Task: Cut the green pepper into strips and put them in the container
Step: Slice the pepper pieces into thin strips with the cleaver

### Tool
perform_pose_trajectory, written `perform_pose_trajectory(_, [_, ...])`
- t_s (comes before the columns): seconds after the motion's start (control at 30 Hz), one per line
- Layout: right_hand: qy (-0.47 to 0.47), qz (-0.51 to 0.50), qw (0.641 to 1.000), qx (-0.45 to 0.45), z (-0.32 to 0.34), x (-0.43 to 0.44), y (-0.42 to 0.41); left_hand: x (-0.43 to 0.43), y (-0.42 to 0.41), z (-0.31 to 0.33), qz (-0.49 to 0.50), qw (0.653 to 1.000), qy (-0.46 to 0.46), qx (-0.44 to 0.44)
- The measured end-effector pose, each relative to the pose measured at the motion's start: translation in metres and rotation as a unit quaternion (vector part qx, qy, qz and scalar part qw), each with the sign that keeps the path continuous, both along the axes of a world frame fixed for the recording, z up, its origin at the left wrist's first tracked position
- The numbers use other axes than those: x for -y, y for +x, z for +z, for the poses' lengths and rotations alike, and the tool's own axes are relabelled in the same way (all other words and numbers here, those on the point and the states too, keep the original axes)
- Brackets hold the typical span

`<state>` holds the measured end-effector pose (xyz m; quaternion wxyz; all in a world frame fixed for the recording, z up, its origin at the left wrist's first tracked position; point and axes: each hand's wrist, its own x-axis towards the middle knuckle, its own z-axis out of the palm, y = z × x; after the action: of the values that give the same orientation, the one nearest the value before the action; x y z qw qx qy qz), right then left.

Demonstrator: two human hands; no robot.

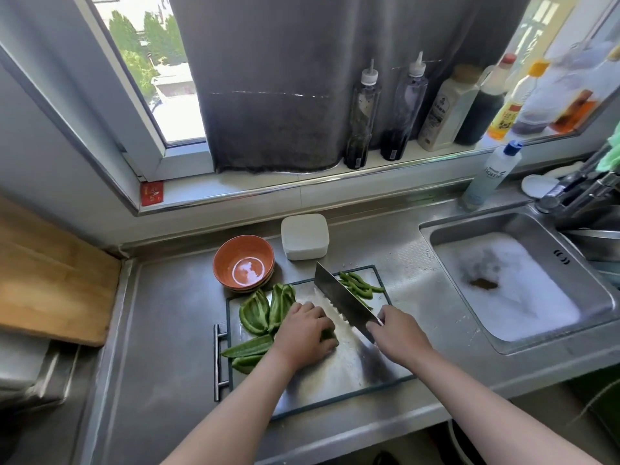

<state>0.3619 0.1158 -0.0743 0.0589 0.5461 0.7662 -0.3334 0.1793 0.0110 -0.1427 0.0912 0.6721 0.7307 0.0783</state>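
Observation:
A steel cutting board (335,367) lies on the counter. My left hand (303,333) has its fingers curled over a green pepper piece (328,334), mostly hidden beneath them. My right hand (397,333) grips the handle of a cleaver (342,298), whose blade stands just right of my left fingers. Several uncut pepper pieces (258,313) lie on the board's left side. Cut strips (357,285) are piled at its far right corner. A white lidded container (304,236) stands behind the board.
An orange bowl (244,266) sits at the board's far left corner. A sink (516,280) full of foam is at the right, with a tap (570,193). Bottles (402,109) line the windowsill. A wooden board (43,276) lies at the left.

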Motion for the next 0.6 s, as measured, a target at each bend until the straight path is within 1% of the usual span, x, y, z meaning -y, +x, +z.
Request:
perform_pose_trajectory(0.07, [0.001,-0.003,1.000,-0.009,0.004,0.000,-0.001,0.001,-0.003,-0.001,-0.009,0.999,-0.023,0.022])
perform_pose_trajectory(0.13, [0.004,-0.011,1.000,-0.014,0.007,0.000,-0.001,0.005,-0.009,-0.002,-0.008,0.999,-0.018,0.040])
perform_pose_trajectory(0.23, [0.008,-0.024,0.999,-0.021,0.008,0.002,-0.002,0.011,-0.020,-0.002,-0.004,0.999,-0.029,0.037])
perform_pose_trajectory(0.33, [0.005,-0.026,0.999,-0.021,0.005,0.006,-0.005,0.007,-0.018,0.002,-0.002,0.999,-0.034,0.006])
perform_pose_trajectory(0.53, [0.002,-0.022,1.000,-0.009,-0.001,0.017,-0.003,-0.014,0.010,0.004,0.034,0.994,-0.075,-0.072])
perform_pose_trajectory(0.6, [0.001,-0.028,1.000,-0.006,-0.002,0.018,-0.001,-0.017,0.012,0.001,0.032,0.992,-0.083,-0.085])
